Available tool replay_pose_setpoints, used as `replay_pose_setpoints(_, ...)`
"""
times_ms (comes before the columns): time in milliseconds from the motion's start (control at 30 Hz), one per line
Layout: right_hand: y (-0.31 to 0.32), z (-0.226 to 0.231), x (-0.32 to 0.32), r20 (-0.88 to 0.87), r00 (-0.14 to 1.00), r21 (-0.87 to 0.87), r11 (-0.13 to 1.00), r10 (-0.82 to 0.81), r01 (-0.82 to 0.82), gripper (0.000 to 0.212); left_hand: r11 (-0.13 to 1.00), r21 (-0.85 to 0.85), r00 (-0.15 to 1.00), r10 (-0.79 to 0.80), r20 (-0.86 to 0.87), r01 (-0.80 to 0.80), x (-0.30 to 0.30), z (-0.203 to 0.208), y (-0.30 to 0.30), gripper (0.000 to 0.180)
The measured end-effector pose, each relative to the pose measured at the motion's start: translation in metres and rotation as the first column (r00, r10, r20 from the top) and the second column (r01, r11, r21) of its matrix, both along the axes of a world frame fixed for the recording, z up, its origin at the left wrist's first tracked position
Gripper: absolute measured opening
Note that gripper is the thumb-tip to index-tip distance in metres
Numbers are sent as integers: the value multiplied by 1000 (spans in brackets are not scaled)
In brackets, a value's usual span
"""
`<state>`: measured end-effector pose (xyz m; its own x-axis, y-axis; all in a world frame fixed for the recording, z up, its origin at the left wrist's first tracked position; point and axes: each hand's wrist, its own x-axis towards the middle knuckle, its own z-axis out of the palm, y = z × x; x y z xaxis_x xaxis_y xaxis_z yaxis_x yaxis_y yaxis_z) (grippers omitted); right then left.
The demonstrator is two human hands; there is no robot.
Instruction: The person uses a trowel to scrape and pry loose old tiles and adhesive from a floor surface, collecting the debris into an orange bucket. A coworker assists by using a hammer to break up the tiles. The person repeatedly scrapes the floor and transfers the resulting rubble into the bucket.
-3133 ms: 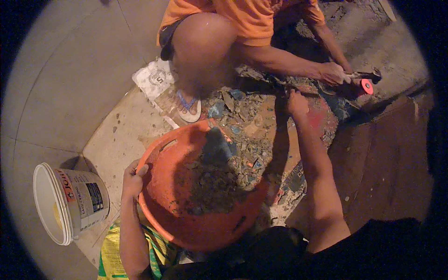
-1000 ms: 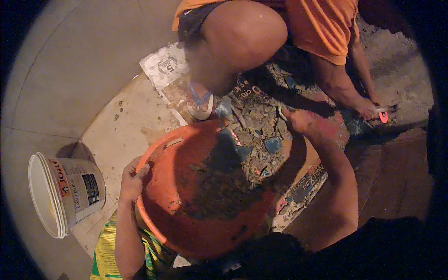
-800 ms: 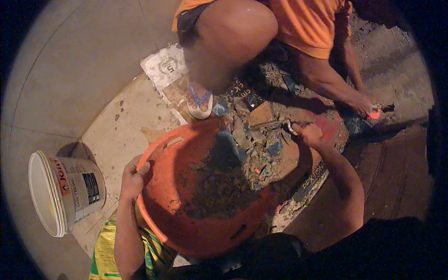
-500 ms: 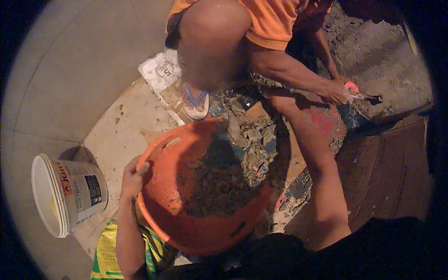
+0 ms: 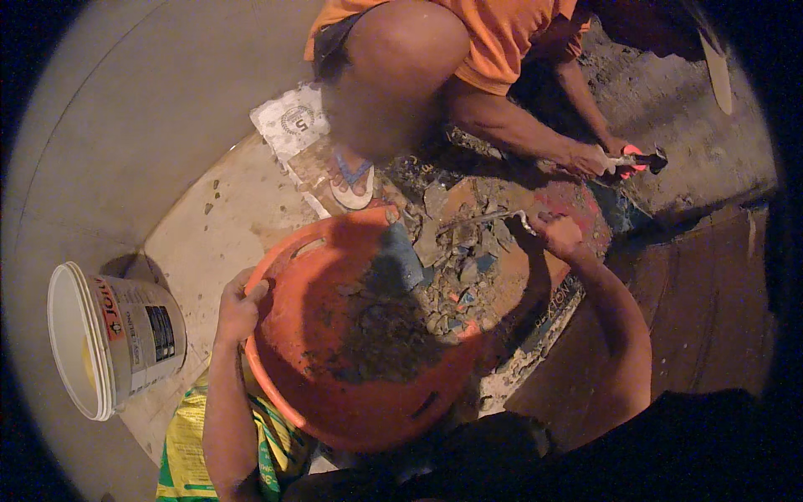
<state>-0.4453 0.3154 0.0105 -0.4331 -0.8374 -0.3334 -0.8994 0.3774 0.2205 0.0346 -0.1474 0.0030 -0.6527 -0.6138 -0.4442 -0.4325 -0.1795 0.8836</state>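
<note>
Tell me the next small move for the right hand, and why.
Probably draw the metal hand tool leftward, toward the orange tub: the right hand grips it with its blade over loose rubble beside the tub, the left hand holds the tub's rim, and dark debris lies inside.

I'm watching the left hand (image 5: 240,311) gripping, its thumb (image 5: 258,291) folded over, the left forearm (image 5: 227,402) pointing forward; the right arm (image 5: 627,335) is bowing outward, and the right hand (image 5: 560,235) is clenching farther ahead.
</note>
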Motion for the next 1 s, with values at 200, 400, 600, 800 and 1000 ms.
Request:
replay_pose_setpoints(200,-39,0,-16,-43,928,-126,923,-370,362,46,999,33,1000,-29,12,29,-7,-2,-2,26)
replay_pose_setpoints(400,-63,-62,-28,-53,986,-48,986,-161,158,42,997,63,999,-42,8,41,-11,10,1,26)
replay_pose_setpoints(600,1,-22,18,95,995,61,998,-15,9,42,999,-32,999,-28,-16,27,-1,-1,-2,26)
replay_pose_setpoints(800,53,-27,5,100,829,-263,789,-550,555,48,999,55,1000,-2,-1,2,-6,12,5,22)
replay_pose_setpoints(1000,73,-36,1,103,826,-318,769,-554,555,33,999,-18,999,-28,-25,27,-8,11,5,20)
